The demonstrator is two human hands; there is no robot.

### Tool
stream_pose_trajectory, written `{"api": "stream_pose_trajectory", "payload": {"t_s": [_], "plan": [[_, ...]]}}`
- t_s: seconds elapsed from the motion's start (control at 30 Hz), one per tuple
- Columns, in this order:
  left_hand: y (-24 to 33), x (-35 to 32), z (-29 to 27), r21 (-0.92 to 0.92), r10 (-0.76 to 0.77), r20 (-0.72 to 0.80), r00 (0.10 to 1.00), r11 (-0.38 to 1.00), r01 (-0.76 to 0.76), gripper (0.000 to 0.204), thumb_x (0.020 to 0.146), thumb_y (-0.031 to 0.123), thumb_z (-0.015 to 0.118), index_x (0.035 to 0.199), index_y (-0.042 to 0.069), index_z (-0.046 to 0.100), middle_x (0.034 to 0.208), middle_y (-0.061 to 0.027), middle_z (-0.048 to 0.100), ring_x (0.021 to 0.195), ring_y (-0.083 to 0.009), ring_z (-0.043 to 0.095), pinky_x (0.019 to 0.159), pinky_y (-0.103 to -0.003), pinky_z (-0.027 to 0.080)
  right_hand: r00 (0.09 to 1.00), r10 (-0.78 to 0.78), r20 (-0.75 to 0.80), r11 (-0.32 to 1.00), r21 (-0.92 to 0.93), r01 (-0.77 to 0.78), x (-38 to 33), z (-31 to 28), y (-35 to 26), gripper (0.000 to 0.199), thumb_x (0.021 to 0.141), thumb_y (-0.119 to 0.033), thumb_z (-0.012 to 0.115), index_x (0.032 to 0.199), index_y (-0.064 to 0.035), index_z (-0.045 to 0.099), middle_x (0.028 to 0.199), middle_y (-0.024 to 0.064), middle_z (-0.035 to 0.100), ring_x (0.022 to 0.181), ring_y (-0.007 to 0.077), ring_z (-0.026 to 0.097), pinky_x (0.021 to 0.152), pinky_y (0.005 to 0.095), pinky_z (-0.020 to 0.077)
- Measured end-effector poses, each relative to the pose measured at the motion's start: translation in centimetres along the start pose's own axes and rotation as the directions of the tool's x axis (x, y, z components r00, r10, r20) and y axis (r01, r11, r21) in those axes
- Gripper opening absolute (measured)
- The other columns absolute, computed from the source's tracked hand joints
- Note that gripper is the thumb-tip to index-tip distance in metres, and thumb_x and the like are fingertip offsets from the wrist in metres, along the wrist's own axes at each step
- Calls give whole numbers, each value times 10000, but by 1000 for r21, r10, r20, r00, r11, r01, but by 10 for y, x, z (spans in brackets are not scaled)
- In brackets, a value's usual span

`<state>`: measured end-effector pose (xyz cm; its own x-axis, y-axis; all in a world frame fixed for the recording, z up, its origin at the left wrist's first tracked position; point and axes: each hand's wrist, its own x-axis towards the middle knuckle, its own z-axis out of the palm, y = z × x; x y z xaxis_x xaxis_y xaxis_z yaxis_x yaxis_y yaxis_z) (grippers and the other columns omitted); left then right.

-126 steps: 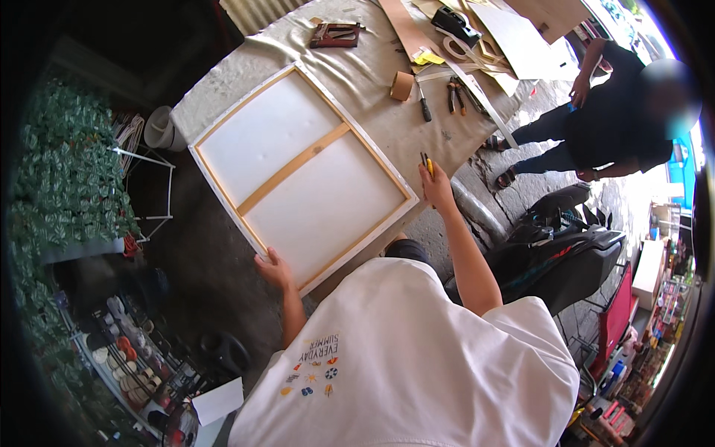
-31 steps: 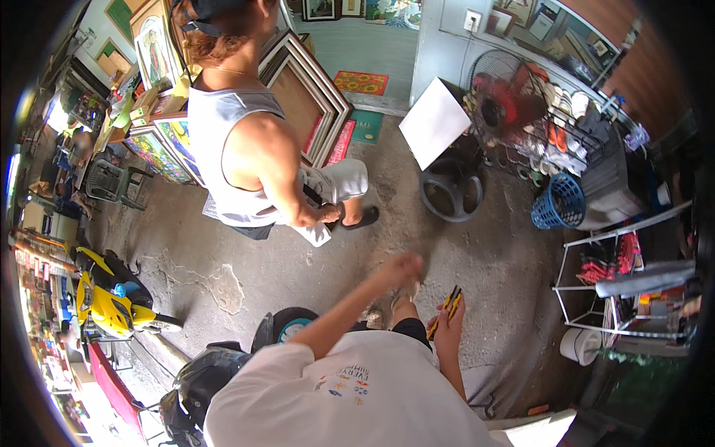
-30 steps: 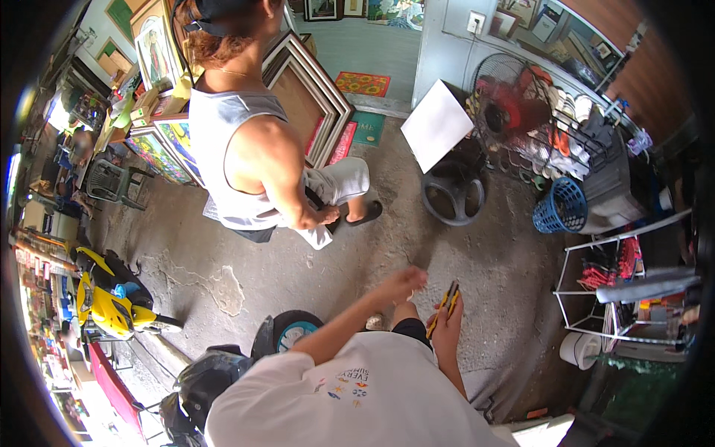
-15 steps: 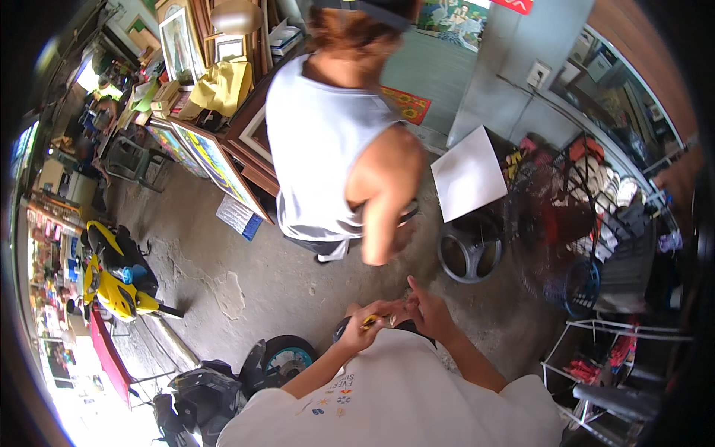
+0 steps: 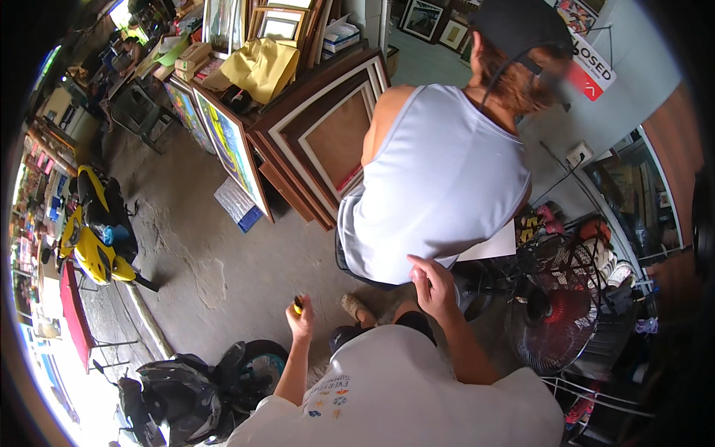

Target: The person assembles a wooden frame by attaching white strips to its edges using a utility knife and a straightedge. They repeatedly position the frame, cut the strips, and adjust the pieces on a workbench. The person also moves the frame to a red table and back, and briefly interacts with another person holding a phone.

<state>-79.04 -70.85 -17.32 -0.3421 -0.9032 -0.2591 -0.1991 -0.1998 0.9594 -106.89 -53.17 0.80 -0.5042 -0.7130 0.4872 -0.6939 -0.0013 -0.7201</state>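
Observation:
My left hand (image 5: 300,320) is closed around a small yellow-and-black tool (image 5: 298,305), raised over the floor left of my body. Most of the tool is hidden in my fist, so its exact kind does not show. My right hand (image 5: 438,292) is raised in front of me, index finger stretched out and the others partly bent, with nothing visible in it. Just beyond its fingertips is the back of another person in a pale grey sleeveless top (image 5: 439,171), bending forward. That person's hands are hidden. A white board (image 5: 495,244) shows partly past their side.
A standing fan (image 5: 555,313) is close on my right, near shoes and a white wire rack (image 5: 596,395). Picture frames (image 5: 328,141) lean on a cluttered table ahead. A black motorcycle (image 5: 179,395) stands near left, a yellow one (image 5: 93,246) farther off.
My hands, earlier together before my body, have parted; the left moved left with the yellow-and-black tool. The other person moved right and bent down, covering much of the white board. My view shifted.

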Motion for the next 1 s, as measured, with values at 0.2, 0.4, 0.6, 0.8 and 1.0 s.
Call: {"api": "stream_pose_trajectory", "payload": {"t_s": [0.2, 0.4, 0.6, 0.8, 1.0], "plan": [[-47, -13, -73, -272, -252, -390, 886, 950, 150, 345, 992, 312, 660, 742, 161, 477, 570, 71, 424, 447, -33, 383, 401, -213, 282, 975, -117, 190, 986, 140, 91, 85, 56, 13, 243, 957, -31, 567, 1181, -8, 656, 897, 143, 684, 732, 263, 661, 676, 346, 528], [-96, -122, -85, -77, -325, -737, 592, 911, 405, 429, 971, 395, 660, 729, 46, 597, 601, 32, 488, 580, -95, 448, 530, -328, 373, 925, -221, 308, 973, 136, 187, 104, 100, 54, 272, 978, -69, 541, 1212, -1, 662, 1095, 171, 722, 824, 289, 717, 717, 356, 579], [-161, -250, -21, -277, -554, -811, 188, 647, 711, 412, 916, 393, 662, 1025, 2, 729, 955, -240, 728, 915, -397, 709, 780, -471, 526, 853, -313, 418, 949, 177, 262, 97, 108, 72, 284, 1071, -154, 471, 1209, 6, 661, 952, 169, 719, 664, 242, 651, 555, 334, 513], [-154, -295, 93, -440, -669, -740, 67, 558, 703, 398, 925, 373, 661, 1055, 4, 733, 988, -216, 734, 931, -361, 709, 815, -449, 517, 808, -344, 478, 936, 244, 254, 119, 112, 98, 270, 1068, -185, 503, 1197, -19, 672, 801, 87, 657, 611, 145, 577, 491, 273, 453], [-138, -292, 128, -425, -653, -753, 79, 575, 699, 366, 916, 356, 665, 1047, 22, 739, 973, -224, 729, 952, -393, 699, 819, -458, 525, 797, -301, 523, 953, 163, 254, 138, 108, 110, 271, 1072, -192, 499, 1191, -20, 672, 804, 93, 659, 611, 150, 578, 500, 282, 454]]}}
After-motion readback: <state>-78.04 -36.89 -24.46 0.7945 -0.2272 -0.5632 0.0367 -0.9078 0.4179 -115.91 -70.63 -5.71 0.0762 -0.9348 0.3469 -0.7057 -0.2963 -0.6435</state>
